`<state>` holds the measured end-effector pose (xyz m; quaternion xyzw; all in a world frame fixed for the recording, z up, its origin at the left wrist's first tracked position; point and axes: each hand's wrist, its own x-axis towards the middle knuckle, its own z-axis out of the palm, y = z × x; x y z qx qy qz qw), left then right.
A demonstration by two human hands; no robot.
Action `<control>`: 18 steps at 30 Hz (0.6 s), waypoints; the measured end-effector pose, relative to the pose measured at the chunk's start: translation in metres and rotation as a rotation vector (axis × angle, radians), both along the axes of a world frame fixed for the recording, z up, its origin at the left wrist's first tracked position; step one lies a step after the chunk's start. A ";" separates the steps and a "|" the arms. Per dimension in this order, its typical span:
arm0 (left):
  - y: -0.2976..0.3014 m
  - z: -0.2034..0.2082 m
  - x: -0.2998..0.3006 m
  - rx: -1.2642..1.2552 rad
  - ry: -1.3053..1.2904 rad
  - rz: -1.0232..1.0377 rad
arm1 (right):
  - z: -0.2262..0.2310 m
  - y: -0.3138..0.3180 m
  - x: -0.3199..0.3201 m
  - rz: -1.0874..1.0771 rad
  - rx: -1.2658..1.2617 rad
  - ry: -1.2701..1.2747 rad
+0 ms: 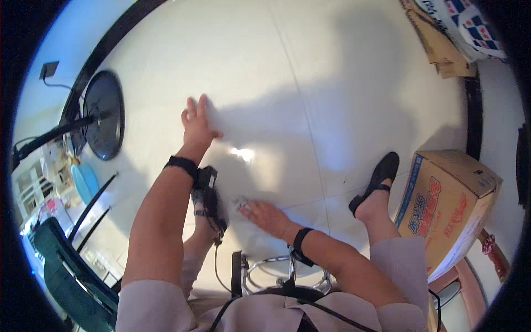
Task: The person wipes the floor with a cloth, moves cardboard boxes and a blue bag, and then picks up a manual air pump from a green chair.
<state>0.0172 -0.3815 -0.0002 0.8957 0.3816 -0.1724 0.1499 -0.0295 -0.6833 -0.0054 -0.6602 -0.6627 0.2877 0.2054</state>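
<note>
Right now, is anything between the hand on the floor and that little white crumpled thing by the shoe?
No, nothing visible is in the way. The right hand already has its fingertips on the small white crumpled thing on the tiled floor. The black shoe is just beside it, not between them.

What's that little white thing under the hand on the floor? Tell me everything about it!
The small crumpled white cloth looks soft, like a rag or tissue, bunched into a wad. It lies on the glossy white tiled floor, beside the black sandal. The right hand presses on it with its fingertips, hiding most of it. The left hand is apart from it.
</note>
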 end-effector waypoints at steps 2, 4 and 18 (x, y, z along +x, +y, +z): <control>-0.003 0.008 0.007 -0.021 0.060 0.068 | -0.003 -0.002 -0.012 0.038 -0.050 0.042; 0.000 0.004 0.005 -0.046 -0.009 0.073 | 0.009 0.010 0.011 -0.038 -0.064 0.081; -0.004 0.020 0.013 -0.115 0.015 0.186 | -0.005 -0.051 0.421 -1.800 0.707 0.616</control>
